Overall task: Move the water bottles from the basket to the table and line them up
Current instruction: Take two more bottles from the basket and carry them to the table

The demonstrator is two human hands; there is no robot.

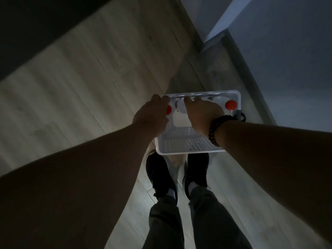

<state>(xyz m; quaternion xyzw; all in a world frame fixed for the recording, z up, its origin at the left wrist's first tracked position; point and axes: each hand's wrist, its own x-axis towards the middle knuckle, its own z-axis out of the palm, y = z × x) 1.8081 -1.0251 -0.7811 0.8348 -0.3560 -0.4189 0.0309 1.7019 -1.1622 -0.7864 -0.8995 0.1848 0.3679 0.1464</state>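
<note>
A white perforated basket (179, 147) sits on the floor just ahead of my shoes. Clear water bottles with red caps stand along its far wall. One bottle (230, 104) stands free at the right end. My left hand (152, 114) is curled around the bottle at the left end, whose red cap (168, 109) shows beside my fingers. My right hand (202, 115), with a bead bracelet on the wrist, is closed over a bottle in the middle and hides its cap. A pale rounded bottle shoulder (180, 107) shows between the hands.
The room is dim. Light wood flooring (80, 87) spreads to the left, and a grey wall (278, 60) with a skirting strip runs along the right. A small dark object (240, 115) lies by the basket's right far corner. No table is in view.
</note>
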